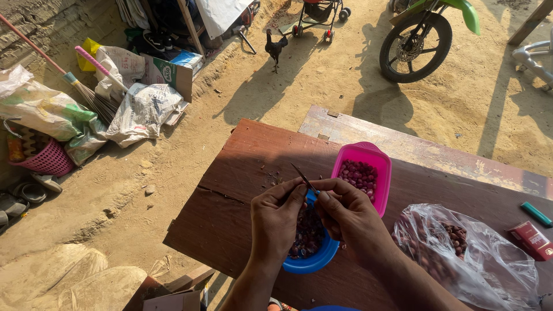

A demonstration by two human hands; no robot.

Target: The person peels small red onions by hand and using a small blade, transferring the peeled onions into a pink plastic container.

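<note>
Blue bowl (314, 253) under both hands (314, 216) overhangs the table's (230, 190) near edge.

1. One view only, from a camera on the person's head, looking steeply down and forward.
2. It sits close over the table (242, 173); the left hand (277, 222) and right hand (348, 216) fill the lower centre.
3. Forearms enter from 6 o'clock.
4. Toward 12 o'clock the view reaches far over sandy ground to a hen (275, 48); a motorbike (420, 37) stands at 1 o'clock.
</note>
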